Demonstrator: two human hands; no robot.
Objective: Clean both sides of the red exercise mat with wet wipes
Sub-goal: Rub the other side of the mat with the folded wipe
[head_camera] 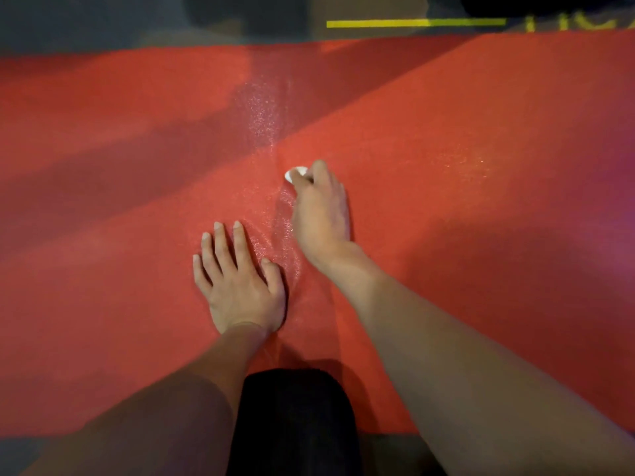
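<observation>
The exercise mat is red with a fine grainy texture, crossed by darker diagonal shadow bands and a glistening pale wet streak. The wet wipe is white. The floor beyond is dark grey, marked by a yellow line. The person's knee is clad in black.

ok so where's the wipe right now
In the head view, the wipe is bunched under the right hand's fingertips, mid-mat, ahead and right of the flat left hand.

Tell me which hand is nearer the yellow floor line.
Right. The right hand, gripping the wet wipe, is farther up the mat toward the yellow line; the left hand lies flat, lower.
</observation>
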